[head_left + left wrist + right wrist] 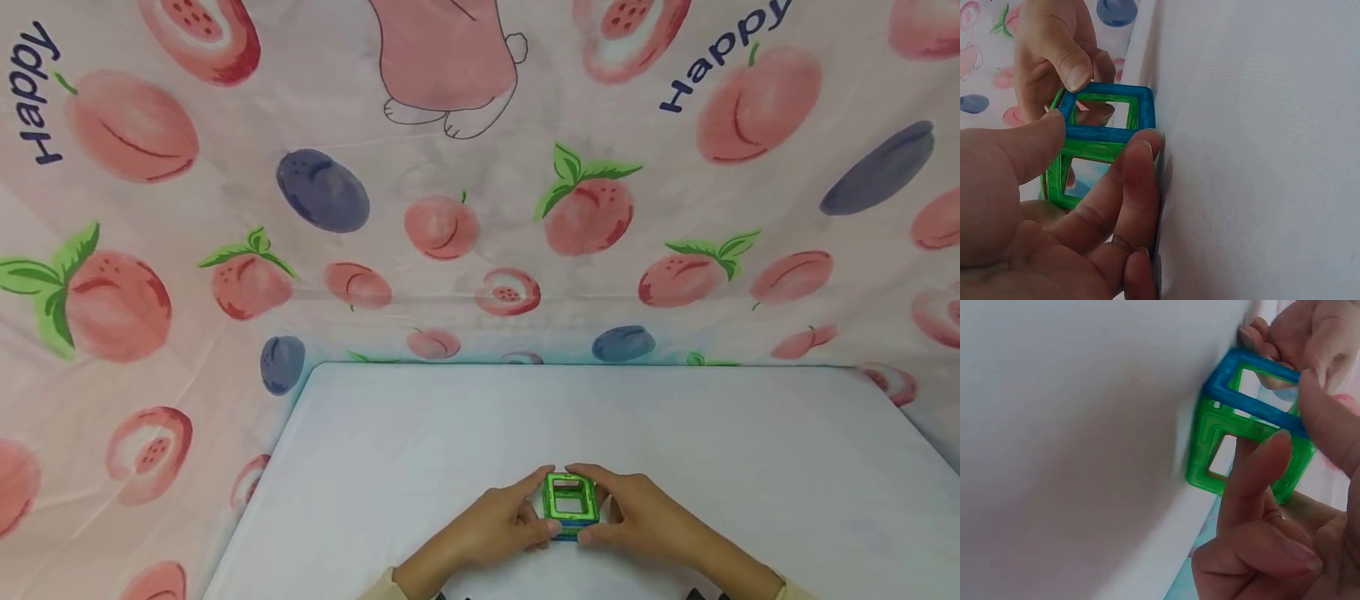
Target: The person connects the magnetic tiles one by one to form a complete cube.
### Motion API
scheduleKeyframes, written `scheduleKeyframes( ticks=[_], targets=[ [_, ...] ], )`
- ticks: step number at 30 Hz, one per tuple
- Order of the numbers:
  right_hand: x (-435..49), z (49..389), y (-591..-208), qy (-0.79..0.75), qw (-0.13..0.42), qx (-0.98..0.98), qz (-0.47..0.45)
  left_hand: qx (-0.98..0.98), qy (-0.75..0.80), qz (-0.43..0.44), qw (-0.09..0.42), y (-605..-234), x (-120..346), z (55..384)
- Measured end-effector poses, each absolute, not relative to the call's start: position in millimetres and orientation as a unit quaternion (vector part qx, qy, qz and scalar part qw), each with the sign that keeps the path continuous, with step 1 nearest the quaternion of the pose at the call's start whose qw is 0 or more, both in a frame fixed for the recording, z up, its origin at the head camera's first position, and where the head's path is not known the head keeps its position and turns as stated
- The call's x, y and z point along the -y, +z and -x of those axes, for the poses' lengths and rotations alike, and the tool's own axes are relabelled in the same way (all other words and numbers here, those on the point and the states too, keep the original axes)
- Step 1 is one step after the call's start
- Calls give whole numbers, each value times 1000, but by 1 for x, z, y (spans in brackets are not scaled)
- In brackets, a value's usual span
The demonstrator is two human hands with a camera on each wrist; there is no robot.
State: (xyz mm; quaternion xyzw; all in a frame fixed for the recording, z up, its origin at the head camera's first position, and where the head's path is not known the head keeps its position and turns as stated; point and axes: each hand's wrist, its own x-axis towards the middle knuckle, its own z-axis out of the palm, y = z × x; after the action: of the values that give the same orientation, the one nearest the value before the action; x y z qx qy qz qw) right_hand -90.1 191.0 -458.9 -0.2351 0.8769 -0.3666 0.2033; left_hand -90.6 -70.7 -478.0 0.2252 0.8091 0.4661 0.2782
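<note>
A small cube of see-through magnetic tiles [570, 521] sits on the white table, its square frames open in the middle. Green frames make up the top and several sides; a blue frame [1110, 133] forms the side facing the person. My left hand [495, 525] grips the cube from the left, its thumb on an edge of the blue frame. From the other side my right hand [637, 515] holds it between thumb and fingers. In the right wrist view one right fingertip lies against a green frame [1210, 453]. The cube's far side is mostly hidden.
The white table [420, 433] spreads out around the hands, its back edge meeting a hanging cloth [495, 175] printed with peaches and plums. More of this cloth hangs along the left and right sides of the table.
</note>
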Motion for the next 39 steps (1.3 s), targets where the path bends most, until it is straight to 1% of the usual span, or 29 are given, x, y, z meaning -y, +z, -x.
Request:
scheduleKeyframes(
  ticks=[5,7,12,15,19,24,31,33,36,39],
  targets=[
    [-189,89,-456,-369,201,-879,225,-819,456,-223,269,-477,70,91],
    [-189,89,-456,-397,218,-868,205,-825,453,-217,258,-478,70,91],
    [-189,89,-457,-504,284,-807,114,-827,472,-196,234,-479,66,91],
    [-189,89,-457,-549,309,-772,81,-810,505,-173,241,-478,64,90],
    [-189,87,-458,-585,324,-740,71,-773,559,-140,265,-476,61,89],
    [-187,86,-459,-604,318,-728,69,-751,590,-108,277,-474,59,89],
    [-182,87,-458,-585,317,-746,35,-726,616,-83,293,-475,59,89],
    [-181,90,-457,-557,306,-772,25,-725,618,-83,293,-475,58,90],
    [-180,98,-456,-495,275,-824,14,-726,619,-80,287,-475,58,91],
    [-182,110,-457,-434,248,-865,28,-724,625,-73,283,-476,56,90]
  ],
)
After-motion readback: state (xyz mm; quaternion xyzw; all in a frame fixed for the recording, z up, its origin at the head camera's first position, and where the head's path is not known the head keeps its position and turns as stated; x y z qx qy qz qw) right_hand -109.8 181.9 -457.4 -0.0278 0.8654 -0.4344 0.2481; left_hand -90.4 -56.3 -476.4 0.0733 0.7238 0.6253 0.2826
